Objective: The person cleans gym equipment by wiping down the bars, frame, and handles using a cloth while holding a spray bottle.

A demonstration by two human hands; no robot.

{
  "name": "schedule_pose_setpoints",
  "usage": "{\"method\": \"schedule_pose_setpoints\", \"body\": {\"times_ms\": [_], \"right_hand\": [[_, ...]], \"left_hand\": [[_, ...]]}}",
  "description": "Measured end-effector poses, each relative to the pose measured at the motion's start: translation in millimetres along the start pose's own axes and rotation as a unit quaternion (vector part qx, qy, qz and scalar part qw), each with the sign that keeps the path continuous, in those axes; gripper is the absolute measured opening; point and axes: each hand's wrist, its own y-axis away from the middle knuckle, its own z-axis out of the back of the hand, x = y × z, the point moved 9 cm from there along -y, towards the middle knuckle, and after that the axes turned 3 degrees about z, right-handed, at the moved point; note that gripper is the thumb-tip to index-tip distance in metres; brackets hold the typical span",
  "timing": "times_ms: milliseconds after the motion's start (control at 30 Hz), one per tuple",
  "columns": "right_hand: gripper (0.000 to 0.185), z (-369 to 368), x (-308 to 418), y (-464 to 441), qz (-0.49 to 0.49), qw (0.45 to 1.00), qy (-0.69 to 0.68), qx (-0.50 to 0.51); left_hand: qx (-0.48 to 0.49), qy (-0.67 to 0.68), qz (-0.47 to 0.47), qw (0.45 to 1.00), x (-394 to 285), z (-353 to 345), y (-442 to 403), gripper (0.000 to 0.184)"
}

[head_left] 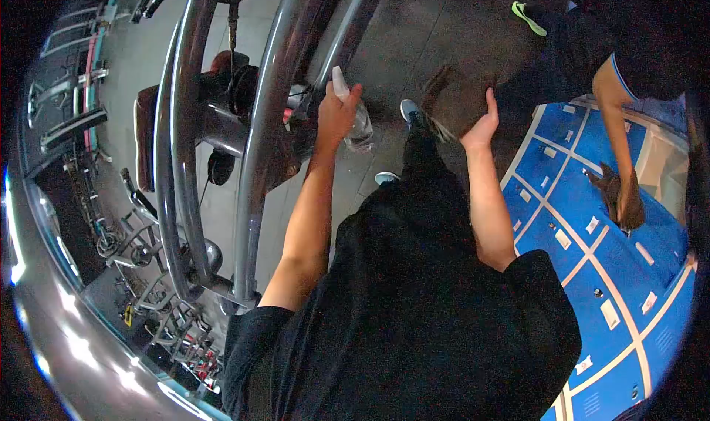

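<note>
My left hand (338, 118) is wrapped around the neck of a clear spray bottle (360, 134) with a white spray head. The bottle hangs beside the thick grey tubes of a gym machine (255, 132). In my right hand (481, 127) is a dark brown cloth (452, 103), spread out and hanging in front of me. The thumb points up along the cloth's edge, and the cloth hides most of the fingers. Both arms are stretched forward, the hands apart from each other.
At right, a co-worker's hand (631, 206) holds a dark cloth against blue lockers (566, 177) with light edging. That person's green-yellow shoe (529, 19) is on the dark floor (414, 29). More gym equipment (140, 251) stands at left.
</note>
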Motion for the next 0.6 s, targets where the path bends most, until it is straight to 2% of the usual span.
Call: {"method": "schedule_pose_setpoints", "body": {"times_ms": [33,100,333,400,433,500,533,567,600], "right_hand": [[0.053,-8,4,-7,0.004,1.000,0.002,0.009],[0.052,-22,9,-19,0.006,1.000,0.004,0.020],[0.051,-50,-21,-54,-0.040,0.997,0.045,0.043],[0.052,-58,-42,-56,-0.050,0.991,0.096,0.072],[0.052,-61,-54,-57,-0.049,0.992,0.095,0.072],[0.054,-64,-70,-58,0.023,0.964,0.250,0.092],[0.056,-63,-82,-69,0.099,0.903,0.371,0.193],[0.056,-66,-83,-61,0.101,0.904,0.370,0.190],[0.058,-85,-86,-42,0.099,0.849,0.461,0.240]], "left_hand": [[0.001,-0.001,0.004,1.000,-2,0,-2,0.076],[-0.036,-0.013,-0.010,0.999,-11,6,-6,0.060],[0.003,-0.061,-0.032,0.998,-24,3,21,0.055],[0.019,0.055,-0.036,0.998,-29,13,57,0.054],[0.019,0.054,-0.037,0.998,-36,27,76,0.054],[0.006,0.069,-0.079,0.994,-60,63,114,0.052],[0.000,0.088,-0.106,0.991,-69,79,128,0.051],[-0.005,0.106,-0.132,0.986,-75,94,141,0.051],[-0.009,0.113,-0.157,0.981,-76,108,151,0.053]]}}
